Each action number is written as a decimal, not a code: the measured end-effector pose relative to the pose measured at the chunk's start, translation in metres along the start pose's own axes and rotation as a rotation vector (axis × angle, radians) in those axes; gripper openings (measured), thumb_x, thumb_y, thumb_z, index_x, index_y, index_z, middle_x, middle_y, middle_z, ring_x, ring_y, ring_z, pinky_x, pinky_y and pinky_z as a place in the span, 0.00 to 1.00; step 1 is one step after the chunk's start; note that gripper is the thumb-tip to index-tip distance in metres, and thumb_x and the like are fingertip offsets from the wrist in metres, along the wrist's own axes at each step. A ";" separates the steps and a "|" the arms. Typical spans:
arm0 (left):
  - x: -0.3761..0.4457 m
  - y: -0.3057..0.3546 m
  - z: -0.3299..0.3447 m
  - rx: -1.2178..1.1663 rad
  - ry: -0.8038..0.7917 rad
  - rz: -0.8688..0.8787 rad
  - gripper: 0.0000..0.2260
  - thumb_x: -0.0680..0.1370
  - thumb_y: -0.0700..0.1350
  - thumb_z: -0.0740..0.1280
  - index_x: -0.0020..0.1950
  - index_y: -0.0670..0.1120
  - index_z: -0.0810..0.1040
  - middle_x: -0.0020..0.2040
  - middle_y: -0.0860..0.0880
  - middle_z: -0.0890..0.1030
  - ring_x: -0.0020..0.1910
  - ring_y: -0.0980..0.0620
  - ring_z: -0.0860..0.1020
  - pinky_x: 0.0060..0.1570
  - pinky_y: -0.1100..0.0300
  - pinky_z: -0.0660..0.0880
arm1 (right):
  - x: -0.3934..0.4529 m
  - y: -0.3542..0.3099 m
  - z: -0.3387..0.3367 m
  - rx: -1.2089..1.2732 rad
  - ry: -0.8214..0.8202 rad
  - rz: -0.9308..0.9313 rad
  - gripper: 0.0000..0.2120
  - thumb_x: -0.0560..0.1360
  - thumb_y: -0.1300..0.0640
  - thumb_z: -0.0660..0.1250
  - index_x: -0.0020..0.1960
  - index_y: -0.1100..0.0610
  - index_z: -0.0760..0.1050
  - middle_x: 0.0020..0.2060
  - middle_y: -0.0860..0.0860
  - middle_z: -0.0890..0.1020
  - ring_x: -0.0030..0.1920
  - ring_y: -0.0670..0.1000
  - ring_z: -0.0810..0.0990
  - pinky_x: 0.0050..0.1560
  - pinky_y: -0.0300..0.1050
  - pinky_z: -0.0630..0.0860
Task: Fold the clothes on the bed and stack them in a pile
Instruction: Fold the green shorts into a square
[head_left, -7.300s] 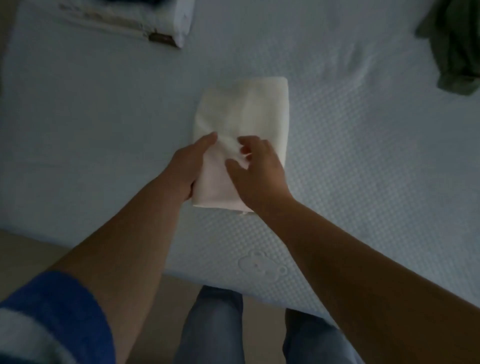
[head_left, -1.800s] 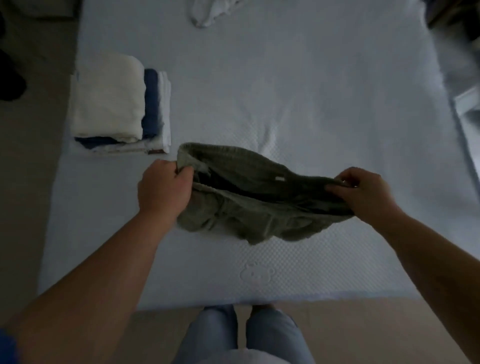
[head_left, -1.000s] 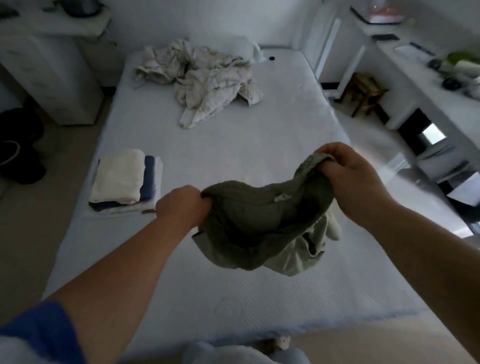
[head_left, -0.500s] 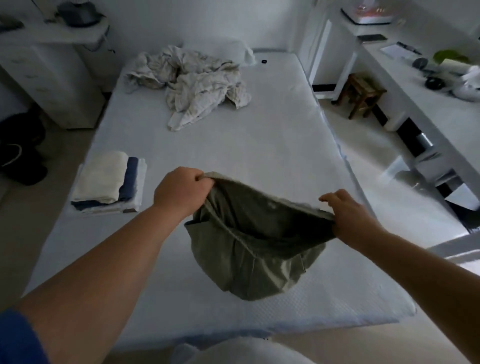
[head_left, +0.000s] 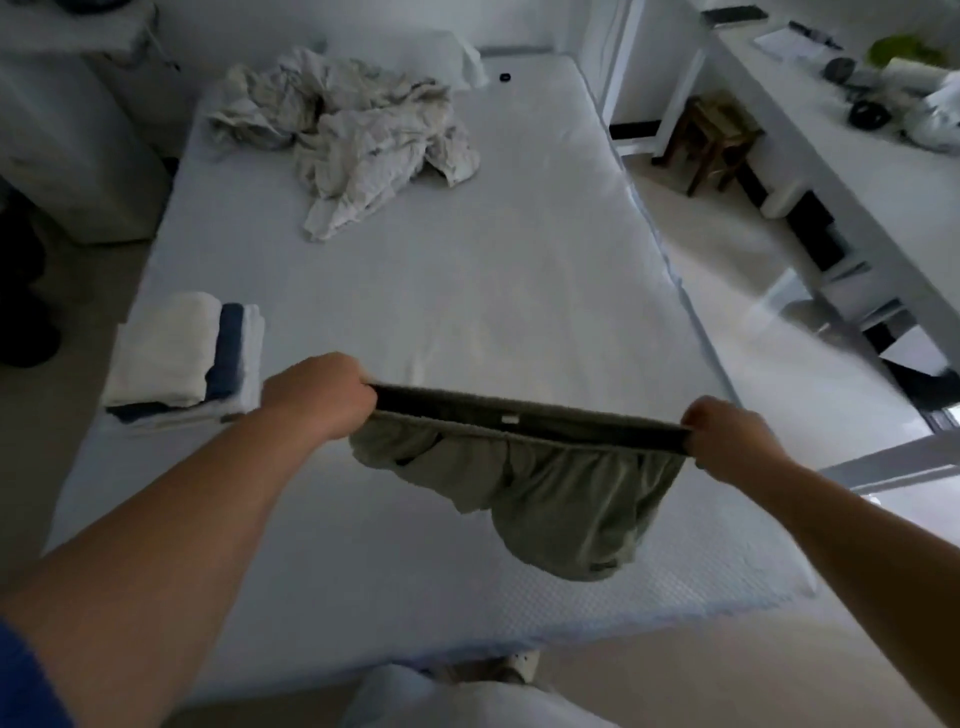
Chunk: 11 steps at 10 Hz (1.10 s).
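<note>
Since half a second ago both hands have drawn apart, and the shorts (head_left: 524, 467) now hang with the waistband pulled taut rather than slack. Left hand (head_left: 317, 397) grips one end of the waistband in a fist; right hand (head_left: 727, 441) grips the other end. Shorts hang above the near part of the bed (head_left: 467, 291), clear of its pale textured cover. Folded pile (head_left: 182, 358), white over blue over white, lies at the bed's left edge. Crumpled pale heap (head_left: 353, 135) lies at the far end, beside a pillow (head_left: 410, 52). Stool (head_left: 717, 135) stands on the floor under a cluttered white desk (head_left: 831, 130) to the right. White cabinet (head_left: 67, 156) stands to the left.
</note>
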<state>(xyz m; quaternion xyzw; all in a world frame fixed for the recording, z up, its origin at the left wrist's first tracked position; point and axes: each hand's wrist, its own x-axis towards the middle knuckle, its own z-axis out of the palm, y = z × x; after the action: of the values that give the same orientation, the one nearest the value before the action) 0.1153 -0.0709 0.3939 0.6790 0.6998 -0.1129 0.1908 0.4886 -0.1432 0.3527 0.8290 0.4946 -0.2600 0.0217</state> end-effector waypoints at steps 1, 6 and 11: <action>0.004 0.008 0.033 -0.088 -0.199 0.201 0.18 0.74 0.41 0.60 0.59 0.57 0.76 0.59 0.49 0.74 0.55 0.48 0.74 0.53 0.54 0.73 | 0.033 -0.004 -0.037 -0.011 -0.061 0.121 0.05 0.73 0.61 0.68 0.39 0.61 0.78 0.28 0.54 0.82 0.26 0.50 0.81 0.26 0.40 0.76; 0.089 -0.023 0.240 -1.071 -0.505 -0.402 0.11 0.78 0.39 0.59 0.38 0.44 0.77 0.39 0.41 0.81 0.36 0.47 0.79 0.36 0.60 0.73 | 0.231 -0.233 0.079 -0.199 0.028 -0.294 0.10 0.75 0.66 0.59 0.52 0.66 0.77 0.52 0.60 0.79 0.55 0.59 0.77 0.53 0.46 0.73; 0.117 -0.169 0.398 -0.970 0.118 -0.529 0.08 0.72 0.54 0.69 0.42 0.51 0.74 0.37 0.54 0.77 0.37 0.58 0.75 0.36 0.60 0.68 | 0.227 -0.412 0.389 0.136 -0.202 -0.629 0.19 0.76 0.57 0.63 0.66 0.56 0.69 0.59 0.51 0.74 0.49 0.45 0.73 0.38 0.30 0.68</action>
<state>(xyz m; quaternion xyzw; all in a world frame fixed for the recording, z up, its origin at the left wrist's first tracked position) -0.0075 -0.1393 -0.0315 0.3194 0.8278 0.2164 0.4072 0.0720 0.1360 0.0050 0.6055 0.7030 -0.3671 -0.0661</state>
